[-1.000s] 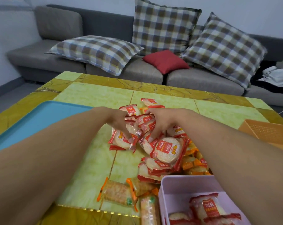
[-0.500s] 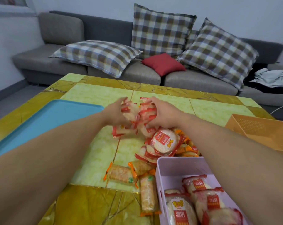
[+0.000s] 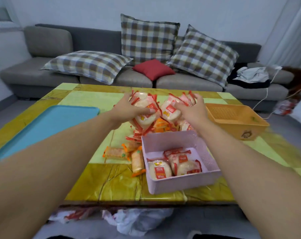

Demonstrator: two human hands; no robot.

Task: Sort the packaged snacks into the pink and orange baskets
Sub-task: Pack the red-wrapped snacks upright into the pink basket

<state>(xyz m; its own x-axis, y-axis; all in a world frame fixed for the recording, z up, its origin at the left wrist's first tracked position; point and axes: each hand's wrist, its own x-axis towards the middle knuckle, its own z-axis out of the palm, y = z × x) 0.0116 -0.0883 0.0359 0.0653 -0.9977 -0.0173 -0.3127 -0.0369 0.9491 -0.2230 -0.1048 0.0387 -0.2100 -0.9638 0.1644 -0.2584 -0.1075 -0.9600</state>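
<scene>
Head view: the left hand (image 3: 129, 109) and right hand (image 3: 192, 109) each grip a bunch of red-and-white snack packs (image 3: 146, 107) lifted above the table (image 3: 111, 185) — fingers curled round the wrappers. More packs lie beneath them. The pink basket (image 3: 184, 184), near the front edge, holds three red packs; the orange basket (image 3: 239, 125) sits to its right — further back. Orange packs (image 3: 137, 162) lie just left of the pink basket.
</scene>
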